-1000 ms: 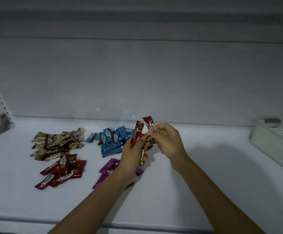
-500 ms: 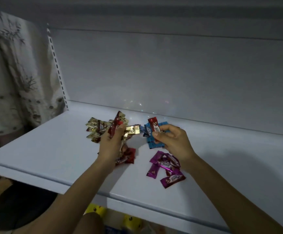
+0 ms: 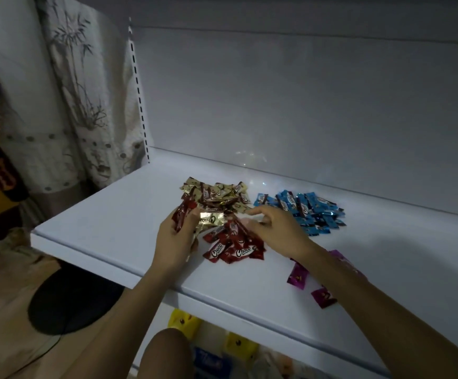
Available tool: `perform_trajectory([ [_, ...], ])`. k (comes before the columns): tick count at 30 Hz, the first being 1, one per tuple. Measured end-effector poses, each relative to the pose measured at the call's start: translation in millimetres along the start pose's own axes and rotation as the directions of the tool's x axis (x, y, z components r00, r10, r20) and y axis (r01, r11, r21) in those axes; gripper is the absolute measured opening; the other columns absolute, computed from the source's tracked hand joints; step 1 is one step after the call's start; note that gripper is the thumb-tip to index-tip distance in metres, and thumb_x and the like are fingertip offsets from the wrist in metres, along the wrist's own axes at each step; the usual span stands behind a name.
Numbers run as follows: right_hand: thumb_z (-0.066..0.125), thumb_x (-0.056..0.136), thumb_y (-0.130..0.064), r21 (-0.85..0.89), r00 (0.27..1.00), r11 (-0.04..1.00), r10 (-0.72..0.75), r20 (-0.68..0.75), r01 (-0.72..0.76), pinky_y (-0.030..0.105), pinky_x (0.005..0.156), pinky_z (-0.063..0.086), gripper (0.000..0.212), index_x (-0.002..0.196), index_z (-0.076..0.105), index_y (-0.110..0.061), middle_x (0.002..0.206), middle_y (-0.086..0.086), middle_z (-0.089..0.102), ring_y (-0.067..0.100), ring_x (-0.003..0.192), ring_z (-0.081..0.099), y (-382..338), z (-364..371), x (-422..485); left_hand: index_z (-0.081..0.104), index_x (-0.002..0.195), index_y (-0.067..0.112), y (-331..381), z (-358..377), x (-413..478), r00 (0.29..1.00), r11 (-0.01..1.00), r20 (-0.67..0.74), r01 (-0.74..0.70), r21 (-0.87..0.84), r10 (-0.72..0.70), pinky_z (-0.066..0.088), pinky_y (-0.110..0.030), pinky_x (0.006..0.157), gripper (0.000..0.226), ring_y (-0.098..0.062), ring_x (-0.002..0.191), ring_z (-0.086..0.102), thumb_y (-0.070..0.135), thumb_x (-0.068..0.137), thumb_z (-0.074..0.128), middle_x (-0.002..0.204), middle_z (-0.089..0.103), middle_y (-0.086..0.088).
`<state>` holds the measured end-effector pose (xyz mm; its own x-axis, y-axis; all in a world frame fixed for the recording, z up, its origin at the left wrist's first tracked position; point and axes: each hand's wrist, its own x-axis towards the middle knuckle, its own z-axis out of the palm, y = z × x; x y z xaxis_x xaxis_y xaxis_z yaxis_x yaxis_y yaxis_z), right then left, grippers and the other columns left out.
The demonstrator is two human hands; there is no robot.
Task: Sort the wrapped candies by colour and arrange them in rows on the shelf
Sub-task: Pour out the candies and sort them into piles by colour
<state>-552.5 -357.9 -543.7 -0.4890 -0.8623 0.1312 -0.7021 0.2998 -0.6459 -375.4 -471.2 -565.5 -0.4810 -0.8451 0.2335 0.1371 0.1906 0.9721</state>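
On the white shelf (image 3: 107, 225) lie four colour groups of wrapped candies: a gold pile (image 3: 217, 194) at the back, a blue pile (image 3: 307, 212) to its right, a red pile (image 3: 236, 246) in front, and purple candies (image 3: 297, 277) near the front right. My left hand (image 3: 177, 239) grips a bunch of red and gold candies (image 3: 195, 216) just left of the red pile. Over the red pile's back edge, my right hand (image 3: 274, 228) reaches down with bent fingers, and whether it still holds a candy is hidden.
A slotted upright (image 3: 139, 91) marks the shelf's left end, with a patterned curtain (image 3: 85, 105) beyond it. Packets in yellow and blue (image 3: 214, 348) sit on a lower level under the front edge. A dark round object (image 3: 69, 302) lies on the floor.
My right hand has come down from mid-air with its red candy to the red pile. The left hand has lowered slightly with its bunch. The view has swung further left.
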Motion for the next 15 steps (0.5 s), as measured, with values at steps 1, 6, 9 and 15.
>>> perform_trajectory([
  [1,0.051,0.094,-0.041,0.055,0.999,0.998,0.022,-0.039,-0.020,0.030,0.069,0.049,0.024,0.107,0.061,-0.023,0.088,-0.008,0.061,0.013,0.076,0.060,-0.7,-0.6,1.2,0.063,0.081,0.015,-0.3,0.8,-0.5,1.000,1.000,0.009,-0.004,-0.005,0.004,0.038,-0.023,0.052,0.024,-0.004,0.049,0.048,0.031,0.096,0.053,0.057,0.058,0.009],
  [6,0.035,0.085,-0.007,0.621,0.953,0.744,0.303,0.014,-0.246,0.019,0.036,0.019,0.010,0.079,0.040,-0.013,0.059,0.000,0.034,0.008,0.040,0.026,-6.0,-9.7,11.6,0.067,0.093,0.023,-2.9,2.5,-1.3,0.999,1.000,0.041,-0.018,-0.003,0.019,0.045,-0.020,0.057,0.019,-0.002,0.064,0.062,0.032,0.097,0.052,0.077,0.071,0.009],
  [9,0.040,0.085,0.002,0.806,0.962,0.551,0.263,0.075,-0.214,0.014,0.033,0.017,0.014,0.088,0.050,-0.009,0.060,0.004,0.041,0.008,0.035,0.029,-11.0,-15.4,14.0,0.068,0.100,0.023,-6.3,2.7,-0.9,0.997,0.999,0.066,-0.039,0.028,0.037,0.051,-0.025,0.066,0.020,-0.006,0.076,0.067,0.034,0.097,0.051,0.089,0.074,0.006],
  [15,0.070,0.083,-0.010,0.722,0.966,0.661,0.256,0.038,-0.203,0.017,0.034,0.021,0.021,0.103,0.066,-0.013,0.070,0.005,0.061,0.007,0.038,0.029,-21.4,-12.8,27.7,0.068,0.099,0.020,-5.3,3.6,-2.3,0.999,1.000,0.031,-0.030,-0.008,0.030,0.043,-0.015,0.055,0.019,-0.004,0.065,0.064,0.032,0.096,0.052,0.082,0.073,0.005],
])
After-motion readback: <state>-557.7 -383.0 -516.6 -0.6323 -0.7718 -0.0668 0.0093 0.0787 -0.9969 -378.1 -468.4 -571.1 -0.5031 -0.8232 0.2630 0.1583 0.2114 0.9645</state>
